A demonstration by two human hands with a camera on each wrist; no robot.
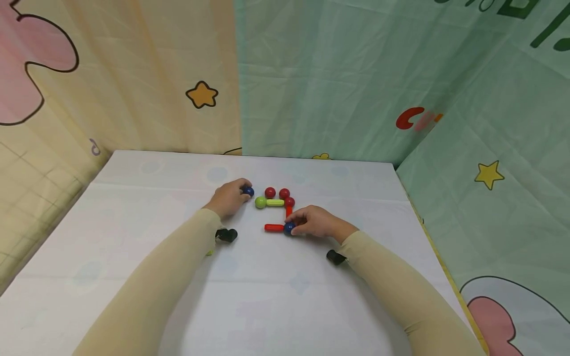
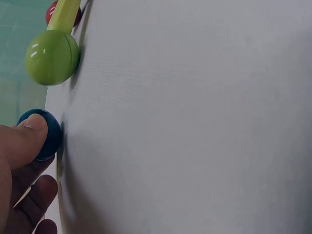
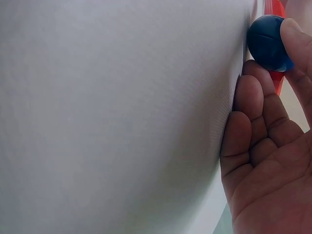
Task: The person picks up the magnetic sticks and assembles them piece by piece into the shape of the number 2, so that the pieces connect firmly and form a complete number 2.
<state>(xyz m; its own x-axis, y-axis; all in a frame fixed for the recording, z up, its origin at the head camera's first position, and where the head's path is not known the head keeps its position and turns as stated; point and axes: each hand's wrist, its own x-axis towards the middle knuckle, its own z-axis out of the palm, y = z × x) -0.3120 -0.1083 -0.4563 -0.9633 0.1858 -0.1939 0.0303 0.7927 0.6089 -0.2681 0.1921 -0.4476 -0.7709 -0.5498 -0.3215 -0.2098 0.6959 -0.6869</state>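
Observation:
My left hand [image 1: 229, 197] pinches a blue ball [image 2: 50, 139] between thumb and fingers, near the table surface. Just right of it, a green ball [image 1: 260, 202] joins a yellow-green rod [image 1: 275, 202], which meets a red ball [image 1: 289, 202]. From that red ball a red rod [image 1: 289, 211] runs toward me, partly hidden by my right hand [image 1: 317, 221]. The right thumb and fingers grip a second blue ball [image 3: 267, 43] at the near corner. Another red rod [image 1: 273, 228] extends left from this ball.
Two loose-looking red balls, one farther left [image 1: 269, 193] and one beside it [image 1: 284, 193], lie behind the yellow-green rod. A bit of a green piece [image 1: 210, 252] shows under the left forearm. Patterned curtains [image 1: 311, 99] hang behind the white table [image 1: 267, 306].

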